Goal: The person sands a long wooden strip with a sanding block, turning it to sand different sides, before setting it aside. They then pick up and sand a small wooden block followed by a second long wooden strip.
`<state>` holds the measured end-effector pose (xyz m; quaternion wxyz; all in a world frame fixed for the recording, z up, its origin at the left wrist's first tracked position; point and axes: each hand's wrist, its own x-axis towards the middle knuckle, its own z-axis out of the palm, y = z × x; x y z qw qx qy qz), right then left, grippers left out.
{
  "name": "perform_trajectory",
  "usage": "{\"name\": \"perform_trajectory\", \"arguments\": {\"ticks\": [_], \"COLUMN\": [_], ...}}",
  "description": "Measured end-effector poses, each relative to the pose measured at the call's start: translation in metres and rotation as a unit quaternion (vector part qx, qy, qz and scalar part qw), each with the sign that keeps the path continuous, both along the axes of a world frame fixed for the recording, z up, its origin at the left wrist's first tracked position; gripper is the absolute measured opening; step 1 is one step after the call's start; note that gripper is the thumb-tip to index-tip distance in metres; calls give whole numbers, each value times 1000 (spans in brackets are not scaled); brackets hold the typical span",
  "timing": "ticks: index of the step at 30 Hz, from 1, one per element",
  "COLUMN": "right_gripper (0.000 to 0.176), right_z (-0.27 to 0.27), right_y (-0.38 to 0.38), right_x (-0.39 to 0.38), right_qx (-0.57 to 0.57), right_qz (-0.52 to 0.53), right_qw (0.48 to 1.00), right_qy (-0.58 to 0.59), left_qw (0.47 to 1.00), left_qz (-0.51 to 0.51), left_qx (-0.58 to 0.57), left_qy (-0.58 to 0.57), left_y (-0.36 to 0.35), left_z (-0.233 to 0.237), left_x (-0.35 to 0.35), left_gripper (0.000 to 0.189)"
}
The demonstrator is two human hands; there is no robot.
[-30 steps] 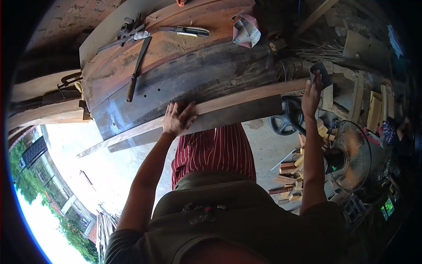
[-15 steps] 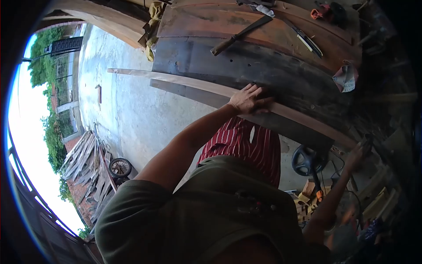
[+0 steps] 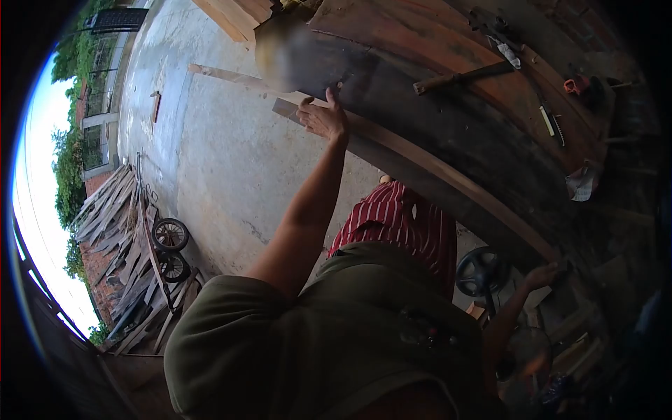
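Observation:
A long, narrow wooden strip (image 3: 420,164) runs diagonally along the near edge of a dark workbench board (image 3: 448,129). My left hand (image 3: 325,120) rests at the strip toward its far left part, thumb and fingers spread. At the strip's lower right end, my right hand (image 3: 540,276) has its fingers closed around the end; shadow hides some of the grip. Below the strip, a darker flat board (image 3: 285,108) shows its end near my left hand.
On the bench lie a wooden-handled machete (image 3: 462,77), a utility knife (image 3: 551,124) and a crumpled sandpaper piece (image 3: 581,183). A steering-wheel-like black wheel (image 3: 483,271) stands below the bench. Scrap wood (image 3: 133,259) is piled on the left, beside two spoked wheels (image 3: 170,234).
My left hand has slid left along the strip and its fingers have spread. My right hand appears lower and further left. The camera view has turned, shifting the bench tools right and down.

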<state>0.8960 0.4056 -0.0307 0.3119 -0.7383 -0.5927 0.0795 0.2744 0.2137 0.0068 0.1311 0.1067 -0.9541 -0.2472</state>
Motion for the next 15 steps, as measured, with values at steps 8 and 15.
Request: {"name": "perform_trajectory", "arguments": {"ticks": [8,15], "right_gripper": [52,58], "right_z": [-8,45], "right_y": [1,-11], "right_x": [-1,-72], "right_qx": [-30,-121], "right_qz": [27,-11], "right_qw": [998,992], "right_qy": [-47,33], "left_qw": [984,916], "left_qz": [79,-28], "left_qx": [-5,396], "left_qy": [-160,-53], "left_y": [-39,-61], "left_z": [-13,-20], "left_x": [-87,-97], "left_gripper": [113,48]}}
